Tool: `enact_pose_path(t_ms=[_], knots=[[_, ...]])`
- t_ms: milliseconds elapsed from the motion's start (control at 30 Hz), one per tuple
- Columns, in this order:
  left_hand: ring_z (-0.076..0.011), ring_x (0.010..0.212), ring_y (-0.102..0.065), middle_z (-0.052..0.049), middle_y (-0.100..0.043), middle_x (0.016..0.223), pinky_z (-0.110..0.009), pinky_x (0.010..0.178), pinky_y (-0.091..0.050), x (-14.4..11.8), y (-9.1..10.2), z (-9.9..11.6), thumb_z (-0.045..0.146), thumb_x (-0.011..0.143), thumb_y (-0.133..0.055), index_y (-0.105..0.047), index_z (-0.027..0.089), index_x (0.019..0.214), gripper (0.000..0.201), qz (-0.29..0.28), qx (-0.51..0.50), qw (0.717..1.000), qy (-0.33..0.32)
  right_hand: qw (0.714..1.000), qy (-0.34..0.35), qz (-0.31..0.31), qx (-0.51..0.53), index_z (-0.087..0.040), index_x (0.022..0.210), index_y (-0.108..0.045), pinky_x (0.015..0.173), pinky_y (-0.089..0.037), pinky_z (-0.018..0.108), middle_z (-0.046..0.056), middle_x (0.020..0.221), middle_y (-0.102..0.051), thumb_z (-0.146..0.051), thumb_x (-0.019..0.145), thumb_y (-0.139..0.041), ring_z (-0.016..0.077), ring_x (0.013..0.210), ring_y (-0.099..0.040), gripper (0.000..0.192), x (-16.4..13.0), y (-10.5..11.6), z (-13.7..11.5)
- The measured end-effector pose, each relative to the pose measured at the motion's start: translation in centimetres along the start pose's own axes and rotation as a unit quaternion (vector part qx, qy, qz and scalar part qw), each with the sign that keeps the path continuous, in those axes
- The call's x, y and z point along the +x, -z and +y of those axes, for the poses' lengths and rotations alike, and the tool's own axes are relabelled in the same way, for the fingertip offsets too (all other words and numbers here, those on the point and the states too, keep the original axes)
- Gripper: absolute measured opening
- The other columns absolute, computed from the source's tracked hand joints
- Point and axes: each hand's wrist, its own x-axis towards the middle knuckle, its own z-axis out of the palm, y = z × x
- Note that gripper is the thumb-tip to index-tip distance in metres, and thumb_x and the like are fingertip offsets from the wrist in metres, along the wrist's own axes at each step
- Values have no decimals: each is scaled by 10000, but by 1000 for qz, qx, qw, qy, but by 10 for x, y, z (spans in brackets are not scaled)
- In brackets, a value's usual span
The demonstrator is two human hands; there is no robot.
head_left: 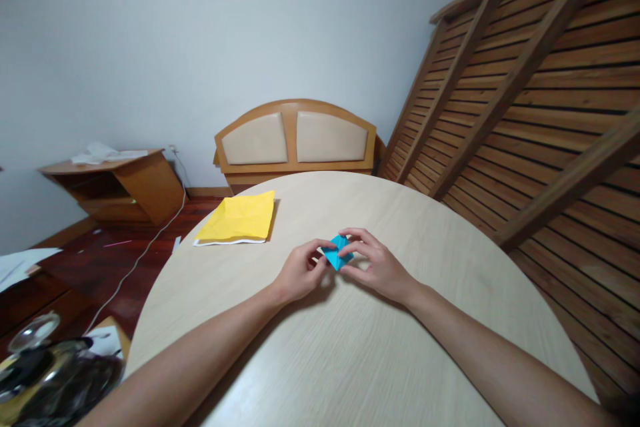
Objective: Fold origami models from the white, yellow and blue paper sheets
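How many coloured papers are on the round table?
2: a small blue paper pinched between the left hand and right hand, and a yellow paper lying flat near the table's far-left edge.

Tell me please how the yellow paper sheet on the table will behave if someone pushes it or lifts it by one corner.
The yellow paper sheet looks thin and creased, so lifted by a corner it would probably droop. It seems very light and lies flat on the smooth round table, so a push would likely slide it. It should not roll or tip.
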Motion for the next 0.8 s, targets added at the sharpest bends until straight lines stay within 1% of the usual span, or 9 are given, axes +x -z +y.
enact_pose_path(t_ms=[133,200,267,333,433,533,600,700,800], knots=[[-158,822,-684,-111,-697,1087,-249,655,-532,-1,0,0,266,910,-560,-567,143,1195,310,12,-39,999,7,1000,11,7,-6,-248,998,-693,1010,-514,442,91,1279,-577,-166,839,-729,254,1195,-594,182,1,0,-1],[-172,853,-697,-129,-696,1111,-265,678,-544,1,-1,-3,312,922,-582,-521,142,1264,387,19,-57,998,19,1000,15,3,-8,-251,1023,-685,1025,-505,445,91,1278,-578,-167,846,-728,251,1211,-583,200,1,-1,-2],[-179,840,-703,-133,-708,1089,-280,678,-551,2,-1,-8,351,922,-602,-513,138,1291,435,21,-70,997,29,1000,20,-4,-8,-257,1064,-675,1039,-497,440,89,1285,-581,-174,858,-726,244,1220,-577,227,1,-1,-4],[-186,832,-706,-134,-719,1066,-299,697,-563,4,-2,-12,387,915,-622,-553,131,1256,432,27,-74,996,32,1000,21,-7,-7,-263,1106,-664,1057,-487,439,85,1298,-590,-170,876,-708,236,1232,-574,252,1,-1,-4],[-195,861,-708,-121,-733,1036,-326,768,-573,5,-2,-14,435,908,-632,-639,133,1125,372,38,-63,997,26,1000,13,11,-4,-264,1143,-648,1070,-479,441,79,1302,-614,-141,897,-673,227,1239,-578,275,1,-2,-4],[-186,827,-699,-97,-745,955,-316,767,-564,6,-1,-13,459,916,-617,-685,144,984,329,37,-39,998,17,999,-3,38,15,-255,1157,-638,990,-537,394,77,1265,-642,-139,903,-664,211,1170,-621,280,0,-4,-2],[-177,790,-692,-87,-747,909,-305,743,-560,6,-1,-10,448,922,-612,-690,145,945,314,38,-34,999,8,999,-13,45,24,-250,1162,-631,911,-568,361,69,1202,-667,-154,904,-670,195,1071,-658,277,1,-5,-1],[-173,793,-696,-89,-752,912,-295,736,-562,5,0,-8,401,928,-614,-695,140,949,274,35,-43,998,-3,998,-25,51,11,-240,1099,-639,858,-567,356,51,1079,-698,-189,904,-683,190,966,-673,206,3,-4,-2],[-177,820,-709,-97,-758,944,-293,749,-569,5,0,-7,366,930,-613,-704,135,980,254,28,-48,998,-6,998,-20,60,-9,-234,976,-653,864,-547,375,53,1026,-703,-212,908,-682,208,970,-672,77,4,-1,-3]])
